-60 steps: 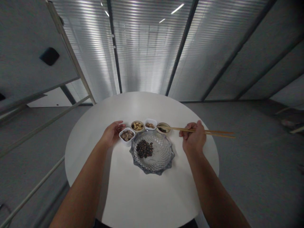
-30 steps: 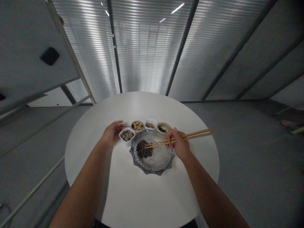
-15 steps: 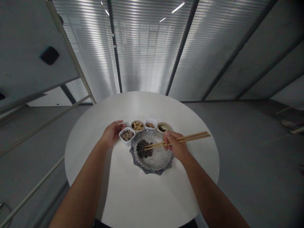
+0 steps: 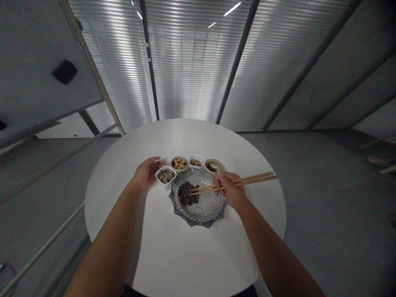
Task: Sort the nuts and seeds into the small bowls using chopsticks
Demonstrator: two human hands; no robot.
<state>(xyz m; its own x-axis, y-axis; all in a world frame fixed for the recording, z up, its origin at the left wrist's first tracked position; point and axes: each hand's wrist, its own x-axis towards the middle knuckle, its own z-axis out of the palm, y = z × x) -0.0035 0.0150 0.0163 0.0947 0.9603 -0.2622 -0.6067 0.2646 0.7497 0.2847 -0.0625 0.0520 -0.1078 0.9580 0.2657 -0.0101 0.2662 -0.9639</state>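
My right hand (image 4: 230, 190) is shut on a pair of wooden chopsticks (image 4: 247, 180). Their tips sit at the edge of a dark pile of seeds or beans (image 4: 187, 194), which lies on a scalloped cut-glass plate (image 4: 206, 216). My left hand (image 4: 145, 174) is open, holding nothing, right beside a white square bowl of striped sunflower seeds (image 4: 166, 175). Three more small bowls stand in a row behind: round with peanuts (image 4: 179, 163), white square with almonds (image 4: 196, 161), and round cream with dark contents (image 4: 213, 166).
Everything stands on a round white table (image 4: 182, 260), whose edge curves around the dishes. Grey floor (image 4: 324, 206) lies beyond it, with a ribbed glass partition (image 4: 192, 74) ahead and a metal-framed panel (image 4: 62, 107) at the left.
Since the earliest frame, my right hand has moved left, taking the chopsticks from the cream bowl to the dark pile. Over the last half second it has barely moved. My left hand stays put.
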